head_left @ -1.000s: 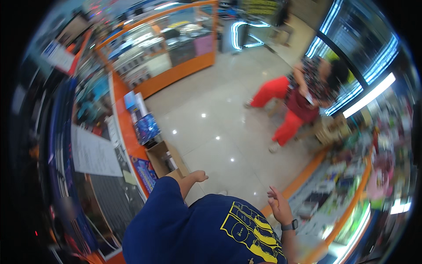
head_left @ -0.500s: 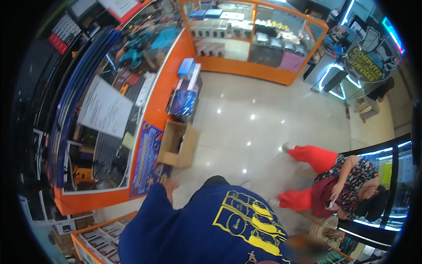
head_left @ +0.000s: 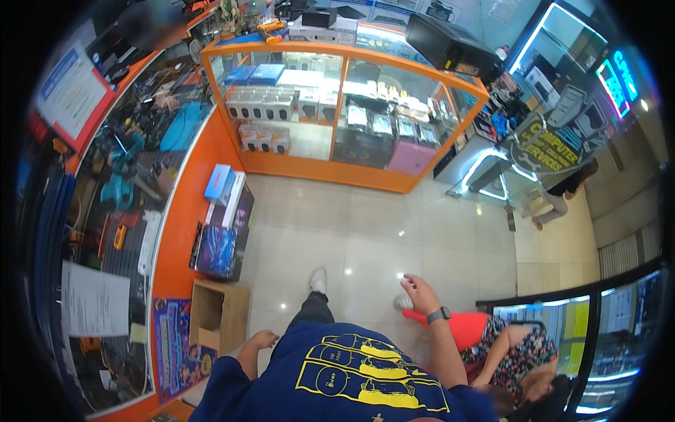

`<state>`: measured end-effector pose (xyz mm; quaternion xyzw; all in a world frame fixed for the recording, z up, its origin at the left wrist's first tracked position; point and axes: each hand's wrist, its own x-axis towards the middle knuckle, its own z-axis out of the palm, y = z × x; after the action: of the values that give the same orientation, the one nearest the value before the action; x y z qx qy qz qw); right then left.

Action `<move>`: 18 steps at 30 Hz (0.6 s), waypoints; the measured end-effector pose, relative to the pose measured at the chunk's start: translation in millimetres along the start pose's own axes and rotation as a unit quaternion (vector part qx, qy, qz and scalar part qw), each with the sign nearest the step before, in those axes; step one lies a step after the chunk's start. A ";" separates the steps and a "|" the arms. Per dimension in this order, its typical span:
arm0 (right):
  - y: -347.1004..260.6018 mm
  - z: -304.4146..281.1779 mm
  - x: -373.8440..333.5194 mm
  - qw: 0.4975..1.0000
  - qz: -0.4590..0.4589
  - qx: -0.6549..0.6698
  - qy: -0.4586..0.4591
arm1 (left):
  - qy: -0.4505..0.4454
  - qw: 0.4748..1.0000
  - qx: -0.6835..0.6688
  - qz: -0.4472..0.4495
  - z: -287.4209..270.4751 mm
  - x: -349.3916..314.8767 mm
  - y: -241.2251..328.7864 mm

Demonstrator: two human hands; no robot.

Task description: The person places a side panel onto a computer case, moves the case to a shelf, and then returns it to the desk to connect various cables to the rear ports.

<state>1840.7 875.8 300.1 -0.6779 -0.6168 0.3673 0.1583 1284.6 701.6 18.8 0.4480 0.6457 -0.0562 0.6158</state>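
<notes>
My left hand hangs low beside my body, its fingers loosely bent and apart, with nothing seen in them. The nearest thing to it is an open cardboard box on the floor. My right hand is raised in front of me on the right, fingers apart and holding nothing visible; a dark watch is on that wrist. Neither hand touches anything. My dark trouser leg and white shoe show forward on the tiles.
An orange-framed glass display case stands ahead, with small boxes inside. Along the left runs an orange glass-topped counter, with stacked boxes at its foot. A seated person in red trousers is close on my right. Another person stands farther off.
My right arm has come into view, raised on the right. My left hand no longer appears by the counter's edge. A foot shows forward, and the display case appears closer and further left.
</notes>
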 end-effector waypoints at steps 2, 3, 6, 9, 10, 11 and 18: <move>-3.8 3.6 42.2 1.000 0.012 0.007 -0.016 | 0.023 0.999 0.031 0.018 -57.1 49.8 57.1; -2.9 -0.5 57.7 1.000 0.018 0.005 -0.023 | 0.029 0.998 0.036 0.039 -82.4 63.3 96.0; -7.2 -32.9 123.3 0.999 0.014 0.014 0.043 | 0.074 0.986 0.059 0.137 -192.9 104.1 255.0; -13.2 -110.6 192.8 0.991 0.039 0.043 0.122 | 0.157 0.945 0.064 0.279 -283.9 116.9 424.7; -11.1 -146.1 212.0 0.984 0.059 0.056 0.160 | 0.152 0.937 0.026 0.312 -300.3 106.5 498.2; 19.7 -183.5 233.1 0.976 0.059 0.071 0.198 | 0.140 0.926 -0.012 0.351 -309.5 82.7 577.0; -6.2 -448.5 440.5 0.884 -0.031 0.323 0.337 | 0.055 0.863 -0.043 0.500 -317.8 62.4 857.7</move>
<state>2133.6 1403.6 475.9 -0.6525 -0.3947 0.2907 0.5778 1613.4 1439.8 451.8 0.6866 0.3693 0.3119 0.5430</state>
